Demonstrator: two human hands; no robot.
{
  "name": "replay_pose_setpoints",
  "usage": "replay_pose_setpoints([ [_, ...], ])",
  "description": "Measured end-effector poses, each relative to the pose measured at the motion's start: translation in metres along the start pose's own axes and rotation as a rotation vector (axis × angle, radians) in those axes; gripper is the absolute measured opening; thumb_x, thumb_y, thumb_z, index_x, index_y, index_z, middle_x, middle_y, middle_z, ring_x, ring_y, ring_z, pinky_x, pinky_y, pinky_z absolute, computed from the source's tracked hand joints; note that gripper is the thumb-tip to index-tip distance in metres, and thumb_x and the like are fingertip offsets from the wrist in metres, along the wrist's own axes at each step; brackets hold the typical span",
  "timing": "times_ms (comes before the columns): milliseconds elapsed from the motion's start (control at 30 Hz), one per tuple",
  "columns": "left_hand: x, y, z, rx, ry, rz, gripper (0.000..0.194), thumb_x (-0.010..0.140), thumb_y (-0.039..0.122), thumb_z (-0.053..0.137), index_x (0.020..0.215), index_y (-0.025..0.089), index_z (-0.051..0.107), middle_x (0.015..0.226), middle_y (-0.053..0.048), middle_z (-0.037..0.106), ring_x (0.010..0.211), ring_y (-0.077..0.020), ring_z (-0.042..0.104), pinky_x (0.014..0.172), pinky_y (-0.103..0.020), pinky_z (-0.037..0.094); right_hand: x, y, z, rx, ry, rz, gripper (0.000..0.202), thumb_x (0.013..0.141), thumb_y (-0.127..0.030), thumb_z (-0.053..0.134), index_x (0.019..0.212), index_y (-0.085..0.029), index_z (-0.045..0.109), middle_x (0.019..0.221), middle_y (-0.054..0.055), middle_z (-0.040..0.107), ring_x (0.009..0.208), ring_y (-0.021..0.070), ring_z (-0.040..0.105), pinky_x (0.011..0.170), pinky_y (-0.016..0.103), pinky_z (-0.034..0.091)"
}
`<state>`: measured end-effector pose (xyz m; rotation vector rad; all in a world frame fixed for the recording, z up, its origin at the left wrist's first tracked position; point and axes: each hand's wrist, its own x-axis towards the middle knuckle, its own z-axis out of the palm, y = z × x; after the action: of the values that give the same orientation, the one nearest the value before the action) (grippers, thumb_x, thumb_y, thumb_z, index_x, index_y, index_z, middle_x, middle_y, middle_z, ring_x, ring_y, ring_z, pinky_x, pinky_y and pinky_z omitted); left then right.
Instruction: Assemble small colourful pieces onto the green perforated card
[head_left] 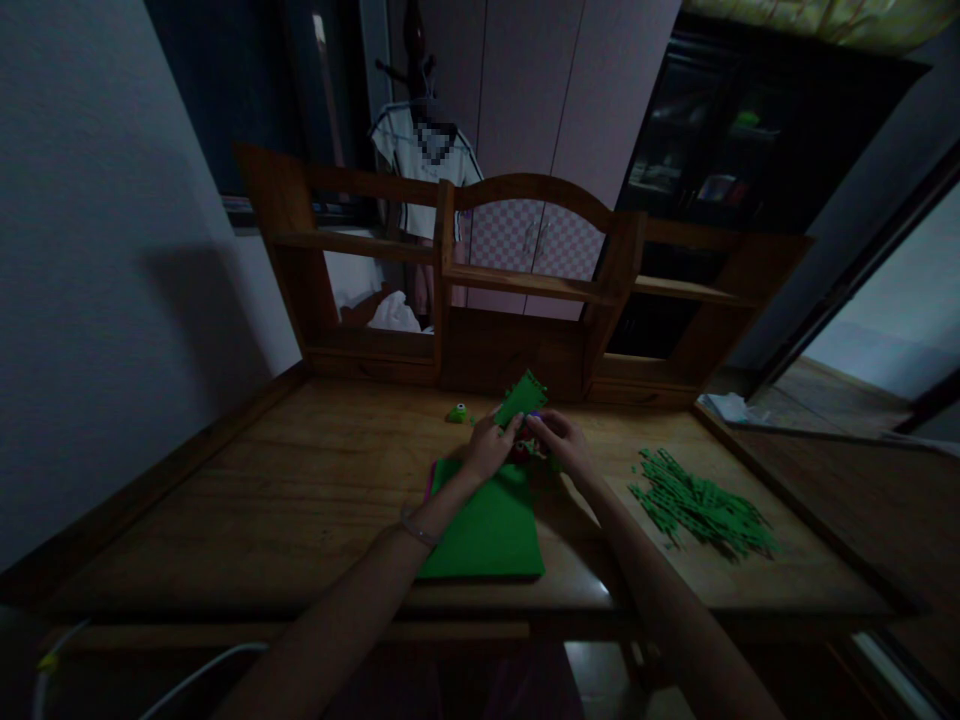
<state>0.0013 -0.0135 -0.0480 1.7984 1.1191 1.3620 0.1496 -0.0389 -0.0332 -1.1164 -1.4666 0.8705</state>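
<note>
My left hand (489,446) is closed on a green notched foam piece (523,396), which it holds up at a tilt. My right hand (564,442) is closed too, its fingertips pinched at the lower right edge of that piece, by a small purple bit (534,415). What exactly the right fingers grip is hidden. Below and between the hands shows a small dark red item (520,452) with what looks like an eye. Under my left forearm lies a stack of green sheets (495,530), with a magenta edge showing at its left side.
Green cut strips (705,505) lie in a loose heap on the right of the wooden desk (315,480). A small green piece with an eye (456,412) sits beyond my left hand. A wooden shelf unit (525,285) rises along the desk's back.
</note>
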Motion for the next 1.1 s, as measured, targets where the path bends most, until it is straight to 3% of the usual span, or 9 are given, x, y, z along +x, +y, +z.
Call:
replay_pose_setpoints([
  [200,-0.001,0.004,-0.002,-0.091,-0.010,0.026,0.044,0.090,0.047,0.034,0.097,0.017,0.065,0.102,-0.007,0.067,0.098,-0.0199,0.060,0.088,-0.029,0.043,0.000,0.003,-0.001,-0.033,0.000,-0.011,0.034,0.074,-0.051,0.062,0.081,-0.018,0.060,0.066,0.000,0.059,0.056,0.0119,0.052,0.050,0.022,0.038],
  [467,-0.002,0.006,-0.005,-0.092,-0.041,-0.047,0.049,0.087,0.053,0.035,0.076,0.017,0.065,0.066,-0.004,0.065,0.083,-0.0210,0.062,0.079,-0.029,0.045,-0.003,-0.003,0.003,-0.024,-0.014,0.013,0.035,0.070,-0.052,0.066,0.079,-0.019,0.060,0.068,0.000,0.059,0.058,0.0120,0.052,0.050,0.022,0.038],
  [667,-0.002,0.007,-0.004,-0.101,-0.035,-0.055,0.048,0.087,0.053,0.036,0.074,0.018,0.064,0.058,-0.003,0.062,0.081,-0.0215,0.062,0.075,-0.030,0.047,-0.005,-0.010,0.005,-0.035,-0.018,0.020,0.041,0.067,-0.056,0.065,0.082,-0.018,0.061,0.071,0.001,0.060,0.061,0.0129,0.053,0.051,0.022,0.039],
  [1100,0.000,0.007,-0.005,-0.036,-0.027,0.025,0.043,0.090,0.048,0.036,0.087,0.017,0.066,0.085,-0.005,0.069,0.087,-0.0191,0.062,0.082,-0.029,0.045,-0.005,-0.014,0.006,-0.035,-0.001,-0.020,0.040,0.069,-0.056,0.062,0.085,-0.019,0.060,0.067,0.001,0.056,0.059,0.0134,0.050,0.047,0.022,0.036],
])
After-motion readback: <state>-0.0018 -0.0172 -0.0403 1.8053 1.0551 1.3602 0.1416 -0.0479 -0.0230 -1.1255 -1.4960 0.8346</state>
